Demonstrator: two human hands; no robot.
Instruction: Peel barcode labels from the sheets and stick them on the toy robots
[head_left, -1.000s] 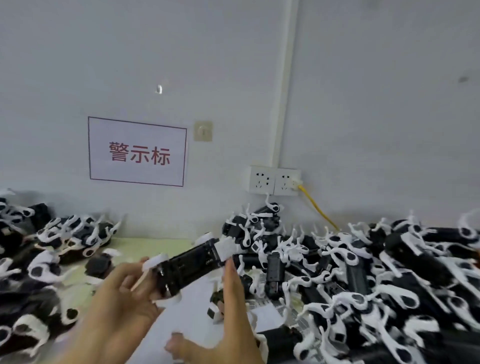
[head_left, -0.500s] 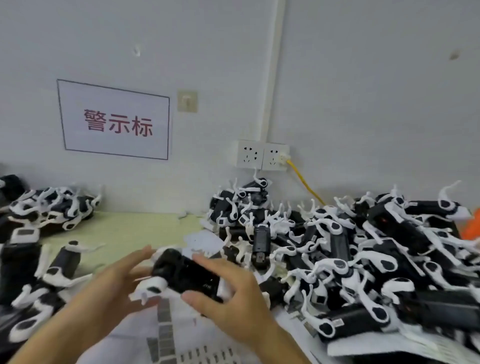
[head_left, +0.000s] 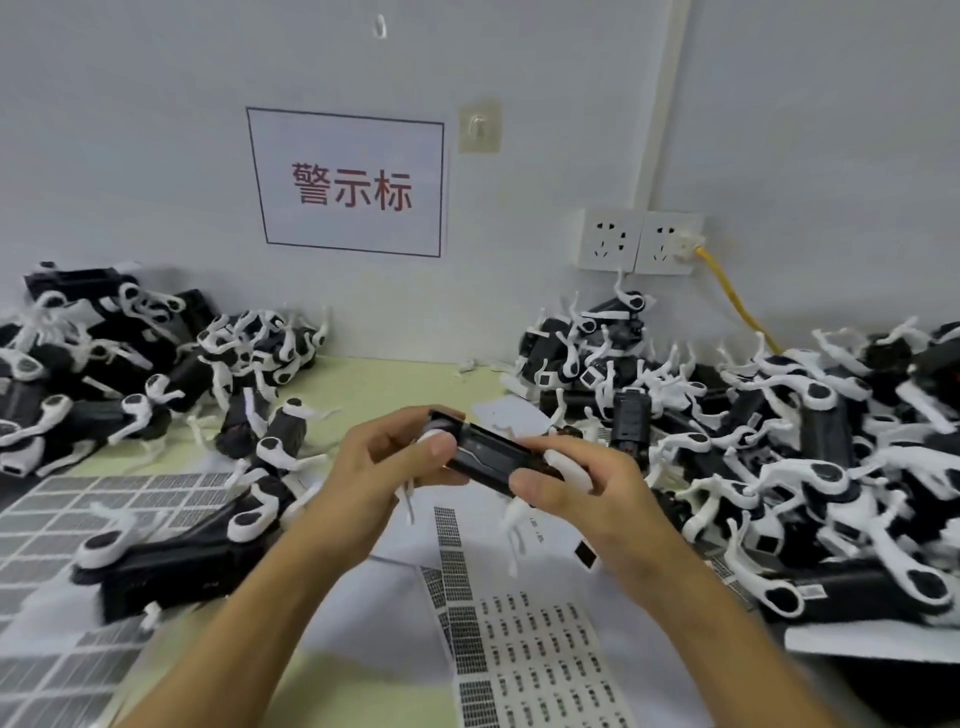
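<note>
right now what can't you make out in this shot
- Head view: whether a label is on the held toy robot; the left hand and right hand cover its ends.
- Head view: print on the label sheet; too small and blurred.
- Head view: the left label sheet is cut off by the edge.
- Head view: toy robots low in the right pile; buried.

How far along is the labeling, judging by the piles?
Can't confirm finished ones: labels on the left pile aren't readable. In hand: both hands, left and right, grip one toy robot. Left: the big right pile; label sheets still hold many barcodes.
</note>
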